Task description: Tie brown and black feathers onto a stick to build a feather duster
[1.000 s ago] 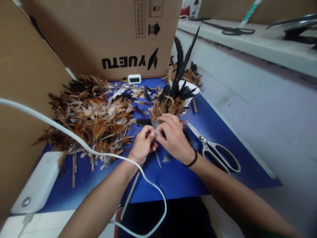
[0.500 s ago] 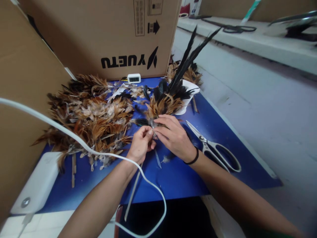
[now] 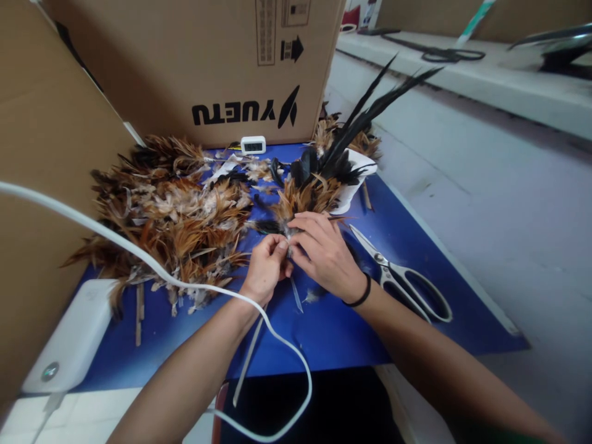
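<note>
Both my hands meet over the blue mat [image 3: 333,327] and pinch the quill end of a feather bundle [image 3: 308,191], brown at the base with long black plumes fanning up and right. My left hand [image 3: 266,266] has its fingers closed on the stems from the left. My right hand [image 3: 326,253], a black band on its wrist, closes on them from the right. A large heap of brown feathers [image 3: 171,213] lies just left of my hands. Steel scissors [image 3: 402,277] lie shut on the mat right of my right wrist.
A cardboard box marked YUETU [image 3: 208,61] stands behind the mat, with a small white digital display [image 3: 253,145] at its foot. A cardboard wall stands at the left. A white device [image 3: 69,342] and white cable [image 3: 185,283] lie near-left. A grey bench [image 3: 485,179] runs right.
The bundle has rotated in my hands: its long black plumes swung from upright to leaning right. Both hands stayed in place on the stems.
</note>
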Demonstrator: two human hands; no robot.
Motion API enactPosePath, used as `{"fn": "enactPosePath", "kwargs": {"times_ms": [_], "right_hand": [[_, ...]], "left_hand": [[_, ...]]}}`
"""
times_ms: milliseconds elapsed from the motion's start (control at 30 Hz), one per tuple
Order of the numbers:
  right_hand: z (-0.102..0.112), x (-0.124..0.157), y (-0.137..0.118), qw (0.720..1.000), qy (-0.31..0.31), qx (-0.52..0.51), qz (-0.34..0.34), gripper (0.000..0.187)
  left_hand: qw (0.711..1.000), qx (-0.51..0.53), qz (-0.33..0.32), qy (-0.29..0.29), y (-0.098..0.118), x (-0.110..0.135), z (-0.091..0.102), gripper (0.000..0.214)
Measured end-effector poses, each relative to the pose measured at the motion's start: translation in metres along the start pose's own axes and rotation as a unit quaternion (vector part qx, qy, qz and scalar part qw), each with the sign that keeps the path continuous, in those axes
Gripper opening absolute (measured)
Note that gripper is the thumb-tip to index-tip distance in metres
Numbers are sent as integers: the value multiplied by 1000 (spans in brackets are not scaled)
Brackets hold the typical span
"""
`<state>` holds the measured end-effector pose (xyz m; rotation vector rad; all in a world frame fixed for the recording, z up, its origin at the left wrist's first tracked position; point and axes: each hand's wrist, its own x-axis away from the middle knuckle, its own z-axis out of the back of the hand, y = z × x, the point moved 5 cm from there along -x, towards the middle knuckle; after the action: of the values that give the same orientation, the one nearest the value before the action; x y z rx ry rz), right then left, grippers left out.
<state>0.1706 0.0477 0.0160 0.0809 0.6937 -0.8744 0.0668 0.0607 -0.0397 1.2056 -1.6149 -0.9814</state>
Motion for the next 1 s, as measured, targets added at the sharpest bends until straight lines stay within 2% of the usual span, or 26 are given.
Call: {"fn": "enactPosePath", "kwargs": {"times_ms": [333,467,667,1000], "right_hand": [[-3,3,8,996,39,-81,-29,7],[-2,2,5,998,21,-52,-10,11],[-4,0,1,1000,-7,-21,2,7],[-8,0,8,994,-3,-111,2,11]], "left_hand": [[1000,0,15,8,1,0,0,17],[1000,0,11,10,2,1,0,18],[1000,-15,7,19,1,1,1,18],[999,-19,27,6,-2,1,0,14]]}}
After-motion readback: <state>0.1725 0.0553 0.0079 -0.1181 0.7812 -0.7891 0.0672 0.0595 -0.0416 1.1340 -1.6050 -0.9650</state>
